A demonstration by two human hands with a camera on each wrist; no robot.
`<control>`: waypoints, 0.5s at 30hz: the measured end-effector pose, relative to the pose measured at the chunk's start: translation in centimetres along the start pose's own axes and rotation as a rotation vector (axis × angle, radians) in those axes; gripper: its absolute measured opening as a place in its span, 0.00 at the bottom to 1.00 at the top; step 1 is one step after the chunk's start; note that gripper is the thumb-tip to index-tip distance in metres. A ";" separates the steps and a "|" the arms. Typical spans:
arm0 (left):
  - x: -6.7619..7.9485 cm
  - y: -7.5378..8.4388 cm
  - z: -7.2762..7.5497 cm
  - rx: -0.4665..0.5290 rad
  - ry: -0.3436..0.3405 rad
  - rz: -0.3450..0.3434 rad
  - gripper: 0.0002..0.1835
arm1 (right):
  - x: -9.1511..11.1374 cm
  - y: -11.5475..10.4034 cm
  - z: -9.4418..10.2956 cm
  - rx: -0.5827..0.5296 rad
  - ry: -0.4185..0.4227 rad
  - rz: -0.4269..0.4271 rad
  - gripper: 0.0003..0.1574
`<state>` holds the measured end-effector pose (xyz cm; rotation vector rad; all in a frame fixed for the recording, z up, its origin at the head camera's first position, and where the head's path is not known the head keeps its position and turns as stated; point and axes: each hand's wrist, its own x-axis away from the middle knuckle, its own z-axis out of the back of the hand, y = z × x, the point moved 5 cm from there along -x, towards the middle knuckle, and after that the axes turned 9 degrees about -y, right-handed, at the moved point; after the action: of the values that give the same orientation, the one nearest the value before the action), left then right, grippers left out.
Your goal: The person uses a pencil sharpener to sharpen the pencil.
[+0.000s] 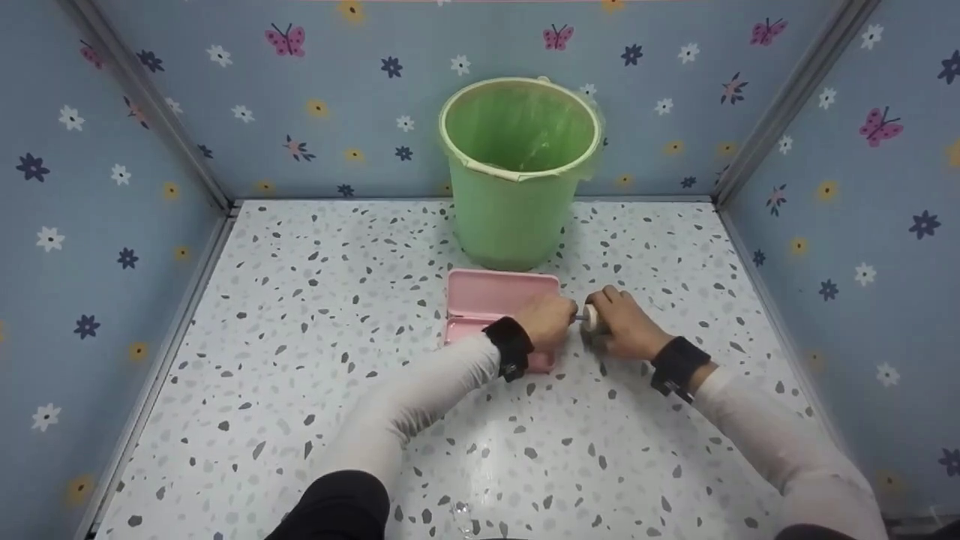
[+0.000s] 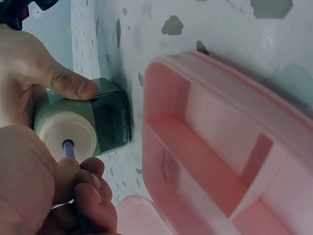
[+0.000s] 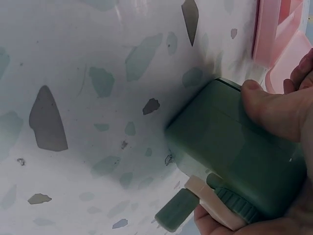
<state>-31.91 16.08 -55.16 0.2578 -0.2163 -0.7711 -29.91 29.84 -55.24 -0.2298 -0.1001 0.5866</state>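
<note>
A green crank pencil sharpener (image 2: 111,122) with a round cream front stands just right of the pink pencil case. My right hand (image 1: 630,326) grips its body, the thumb over one side. In the right wrist view, its cream crank arm (image 3: 215,203) and green knob (image 3: 177,210) show, with fingertips behind the crank. My left hand (image 1: 546,322) pinches a purple-blue pencil (image 2: 70,149), whose end sits in the sharpener's hole. The pink pencil case (image 1: 502,291) lies with its lid raised beneath and beside my left hand; its divided compartments show in the left wrist view.
Behind the pencil case stands a light green bucket (image 1: 510,217) with a thin liner over its rim. The white speckled tabletop (image 1: 315,300) is bounded by blue flowered panels (image 1: 360,97) at the back and both sides.
</note>
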 end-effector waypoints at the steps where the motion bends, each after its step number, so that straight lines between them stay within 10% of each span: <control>1: 0.0 0.0 0.0 0.012 0.005 0.006 0.06 | 0.0 0.0 0.0 0.000 0.001 -0.002 0.39; 15: -0.5 -0.1 -0.3 0.037 0.018 0.003 0.06 | -0.2 0.0 0.0 -0.003 0.040 0.045 0.38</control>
<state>-32.24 16.45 -55.48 0.2992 -0.2142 -0.7622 -30.11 29.72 -55.25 -0.2466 -0.0575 0.6266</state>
